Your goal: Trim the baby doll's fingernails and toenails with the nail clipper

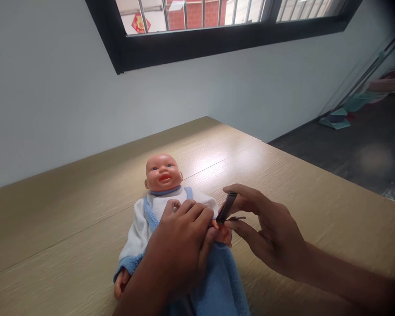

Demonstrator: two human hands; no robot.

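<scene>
A baby doll [164, 175] in a white and blue fleece outfit lies on its back on the wooden table [85, 188]. My left hand [184, 239] reaches across its chest, with fingers closed around the doll's hand [224, 235] on the right side. Between thumb and fingers, my right hand [270, 224] grips a dark metal nail clipper [228, 206], its lever raised. The clipper's jaw end is against the doll's fingers; whether a finger sits between the jaws is hidden. The doll's other hand [120, 283] rests at its side near my left forearm.
Behind the table stands a pale wall [52, 87] under a black-framed barred window [197, 44]. The table's right edge drops to a dark floor [358, 153]. A light-blue dustpan [335, 119] and other blurred items lie on the floor at the far right.
</scene>
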